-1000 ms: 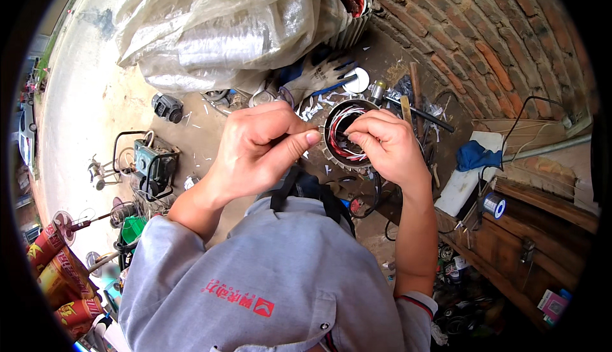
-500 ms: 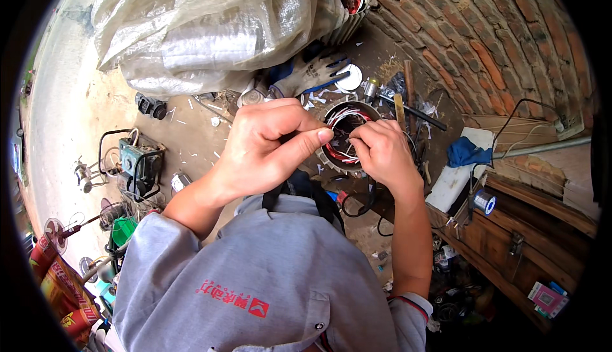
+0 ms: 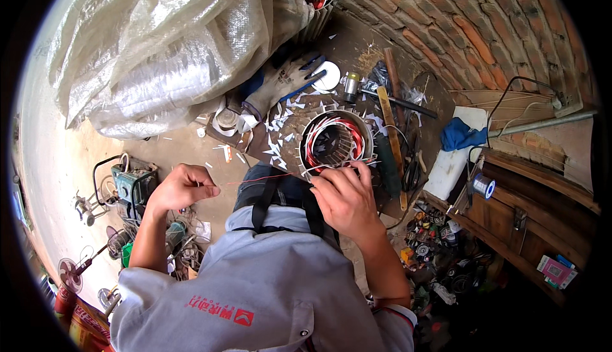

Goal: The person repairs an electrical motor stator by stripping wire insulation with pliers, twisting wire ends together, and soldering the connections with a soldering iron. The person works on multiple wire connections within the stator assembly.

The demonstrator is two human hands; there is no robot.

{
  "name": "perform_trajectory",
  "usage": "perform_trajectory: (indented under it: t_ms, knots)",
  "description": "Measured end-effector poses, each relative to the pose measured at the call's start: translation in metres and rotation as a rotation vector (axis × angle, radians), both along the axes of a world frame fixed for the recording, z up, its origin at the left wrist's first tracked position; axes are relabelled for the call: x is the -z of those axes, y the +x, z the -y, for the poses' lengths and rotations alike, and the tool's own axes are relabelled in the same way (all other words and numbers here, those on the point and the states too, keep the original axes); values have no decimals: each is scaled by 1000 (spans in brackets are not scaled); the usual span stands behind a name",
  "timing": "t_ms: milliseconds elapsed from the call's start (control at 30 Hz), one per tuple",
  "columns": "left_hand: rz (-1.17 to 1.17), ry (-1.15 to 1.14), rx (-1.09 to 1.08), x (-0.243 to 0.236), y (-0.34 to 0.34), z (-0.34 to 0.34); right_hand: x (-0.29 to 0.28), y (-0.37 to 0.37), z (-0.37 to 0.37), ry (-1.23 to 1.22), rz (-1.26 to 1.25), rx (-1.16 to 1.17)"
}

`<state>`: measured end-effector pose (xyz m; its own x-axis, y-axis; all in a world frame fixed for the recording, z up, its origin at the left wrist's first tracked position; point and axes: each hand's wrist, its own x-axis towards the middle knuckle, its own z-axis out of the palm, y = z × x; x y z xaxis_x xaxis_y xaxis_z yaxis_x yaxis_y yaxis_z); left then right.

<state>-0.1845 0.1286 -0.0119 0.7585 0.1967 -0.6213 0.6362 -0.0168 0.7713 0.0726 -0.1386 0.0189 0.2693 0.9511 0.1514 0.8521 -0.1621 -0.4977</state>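
a stator (image 3: 354, 136) rests on a scrap-littered surface (image 3: 347, 49) near a brick wall (image 3: 459, 33)

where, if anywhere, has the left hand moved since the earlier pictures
Yes: left and downward in the view, farther from the white disc.

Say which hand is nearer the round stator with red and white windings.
Right. The right hand is at the body-side edge of the stator; the left hand is apart from it, off to its left.
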Motion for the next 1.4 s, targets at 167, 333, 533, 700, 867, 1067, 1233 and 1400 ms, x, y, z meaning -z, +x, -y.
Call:
perform_trajectory:
  t_ms: [167, 333, 533, 700, 867, 1067, 1233, 1400]
  knots:
    - [-35, 158, 230, 5, 19, 2, -15, 11, 29, 164, -154, 234]
    - [-31, 3, 231, -13, 27, -18, 35, 70, 87, 178, -481, 937]
    - [153, -52, 45, -22, 49, -16, 91, 127, 56, -28, 5, 578]
    - [327, 369, 154, -30, 105, 23, 107, 152, 45, -249, 144, 330]
    - [360, 420, 217, -16, 125, 33, 66, 158, 74, 253, 59, 477]
    - [378, 399, 387, 21, 157, 29, -22, 91, 100, 618, -409, 945]
    - [495, 281, 514, 35, 193, 21, -19, -10, 98, 289, -1154, 840]
    - [673, 263, 463, 60, 196, 21, 8, -62, 71, 501, -1271, 925]
